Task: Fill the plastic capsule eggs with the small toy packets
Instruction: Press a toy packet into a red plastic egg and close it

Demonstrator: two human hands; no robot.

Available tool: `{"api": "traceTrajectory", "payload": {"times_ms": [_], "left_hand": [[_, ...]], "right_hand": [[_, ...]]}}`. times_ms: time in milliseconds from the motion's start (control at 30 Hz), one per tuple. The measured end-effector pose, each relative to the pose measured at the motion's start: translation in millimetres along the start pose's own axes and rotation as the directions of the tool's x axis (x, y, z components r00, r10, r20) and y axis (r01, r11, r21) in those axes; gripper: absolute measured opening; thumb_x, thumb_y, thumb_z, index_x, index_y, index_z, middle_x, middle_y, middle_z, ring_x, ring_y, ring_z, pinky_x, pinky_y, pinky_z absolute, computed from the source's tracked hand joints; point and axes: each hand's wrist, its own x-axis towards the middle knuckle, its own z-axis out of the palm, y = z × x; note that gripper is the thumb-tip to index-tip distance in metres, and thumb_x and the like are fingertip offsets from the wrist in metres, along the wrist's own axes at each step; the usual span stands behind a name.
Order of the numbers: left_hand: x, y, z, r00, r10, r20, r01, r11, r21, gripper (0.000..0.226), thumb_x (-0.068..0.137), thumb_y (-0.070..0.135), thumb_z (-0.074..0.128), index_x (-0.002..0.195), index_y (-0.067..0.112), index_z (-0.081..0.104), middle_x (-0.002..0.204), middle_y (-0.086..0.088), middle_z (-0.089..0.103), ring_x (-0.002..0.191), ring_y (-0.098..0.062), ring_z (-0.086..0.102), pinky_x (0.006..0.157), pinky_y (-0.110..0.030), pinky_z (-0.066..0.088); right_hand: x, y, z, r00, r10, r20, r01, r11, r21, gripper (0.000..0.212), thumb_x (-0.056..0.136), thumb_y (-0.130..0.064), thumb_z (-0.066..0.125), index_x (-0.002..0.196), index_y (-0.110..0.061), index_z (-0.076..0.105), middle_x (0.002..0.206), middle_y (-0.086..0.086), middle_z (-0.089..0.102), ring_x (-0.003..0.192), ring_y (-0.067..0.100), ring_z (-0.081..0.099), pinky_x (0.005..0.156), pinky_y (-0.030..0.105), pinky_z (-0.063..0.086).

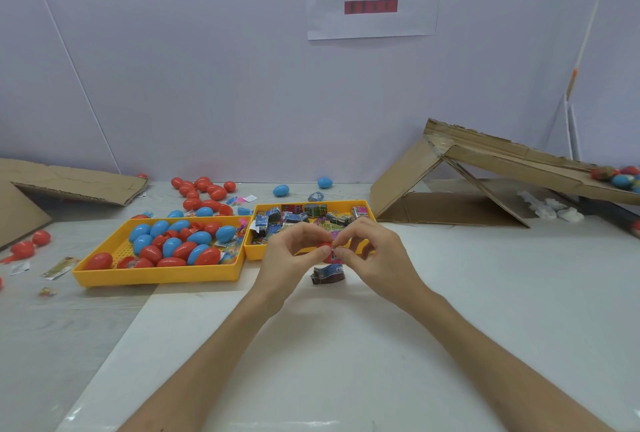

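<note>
The step in hand looks like the stuffing itself. Above the worktop (450, 293), the left hand (291, 253) grips a red capsule egg (325, 246) with curled fingers. The right hand (375, 256) pinches a small toy packet (334, 253) between thumb and forefinger, right at the egg. How far the packet is inside is hidden by the fingers, and I cannot tell whether the egg is one half or a whole shell.

The next move probably calls for pressing the packet fully in without it springing back, then closing the shell.

A second packet (328, 274) lies on the worktop just below the hands. Behind them is a yellow tray of packets (250, 251). To its left a yellow tray of eggs (156, 276) holds red and blue shells. Loose red eggs (202, 189) and two blue eggs (281, 190) are scattered farther back. A cardboard ramp (450, 161) stands to the right, well apart. Nothing blocks the hands.
</note>
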Motion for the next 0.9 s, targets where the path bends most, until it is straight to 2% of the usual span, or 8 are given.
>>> {"api": "traceTrajectory", "payload": {"times_ms": [167, 300, 433, 733, 800, 900], "left_hand": [[-0.4, 0.5, -0.6, 1.000, -0.028, -0.001, 0.028, 0.998, -0.064, 0.019, 0.088, -0.002, 0.073, 0.096, 0.016, 0.074, 0.092, -0.002, 0.077, 0.089, -0.021, 0.075, 0.073, -0.025, 0.059], [-0.4, -0.4, -2.2, 0.998, -0.056, -0.014, 0.054, 0.992, -0.114, 0.017, 0.088, -0.003, 0.072, 0.098, 0.010, 0.073, 0.093, -0.005, 0.078, 0.091, -0.021, 0.075, 0.074, -0.026, 0.060], [0.2, -0.6, -3.7, 0.995, -0.101, -0.023, 0.096, 0.980, -0.176, 0.015, 0.088, -0.003, 0.071, 0.101, 0.006, 0.072, 0.095, -0.009, 0.077, 0.093, -0.026, 0.075, 0.075, -0.029, 0.060], [-2.2, 1.2, -1.4, 0.978, -0.206, -0.032, 0.190, 0.941, -0.281, 0.016, 0.087, -0.002, 0.072, 0.103, 0.003, 0.071, 0.102, -0.017, 0.073, 0.095, -0.031, 0.074, 0.078, -0.034, 0.061], [-2.4, 1.9, -0.6, 0.971, -0.239, -0.028, 0.218, 0.922, -0.321, 0.017, 0.087, -0.002, 0.072, 0.103, 0.003, 0.070, 0.105, -0.019, 0.073, 0.096, -0.031, 0.074, 0.077, -0.034, 0.061], [-2.4, 2.8, -0.2, 0.959, -0.283, -0.008, 0.257, 0.880, -0.400, 0.020, 0.087, -0.004, 0.070, 0.106, 0.001, 0.069, 0.109, -0.022, 0.071, 0.095, -0.029, 0.074, 0.075, -0.031, 0.061]], "right_hand": [[0.7, 0.6, 0.8, 0.999, 0.038, -0.012, -0.037, 0.999, 0.024, 0.014, 0.085, -0.011, 0.077, 0.093, -0.020, 0.070, 0.093, -0.011, 0.063, 0.082, 0.010, 0.064, 0.064, 0.018, 0.049], [-1.1, -1.0, 0.2, 0.998, 0.054, 0.032, -0.056, 0.995, 0.087, 0.022, 0.084, -0.013, 0.079, 0.096, -0.027, 0.068, 0.099, -0.007, 0.069, 0.089, 0.006, 0.064, 0.068, 0.014, 0.049], [-1.3, 0.9, -0.7, 0.996, 0.071, 0.055, -0.076, 0.994, 0.081, 0.026, 0.082, -0.010, 0.080, 0.103, -0.021, 0.071, 0.104, -0.006, 0.070, 0.092, 0.007, 0.066, 0.072, 0.022, 0.055], [-1.7, 4.6, 2.1, 0.998, 0.065, 0.024, -0.066, 0.995, 0.080, 0.031, 0.081, -0.010, 0.081, 0.109, -0.018, 0.071, 0.097, -0.006, 0.072, 0.088, 0.009, 0.068, 0.074, 0.027, 0.059], [-1.9, 5.7, 3.4, 0.998, 0.060, 0.011, -0.060, 0.995, 0.077, 0.035, 0.080, -0.012, 0.082, 0.111, -0.019, 0.069, 0.097, -0.006, 0.072, 0.089, 0.008, 0.068, 0.074, 0.026, 0.059], [-3.1, 6.6, 6.2, 0.999, 0.035, -0.019, -0.033, 0.997, 0.071, 0.040, 0.078, -0.014, 0.084, 0.113, -0.023, 0.067, 0.095, -0.013, 0.070, 0.089, 0.004, 0.068, 0.073, 0.016, 0.055]]}}
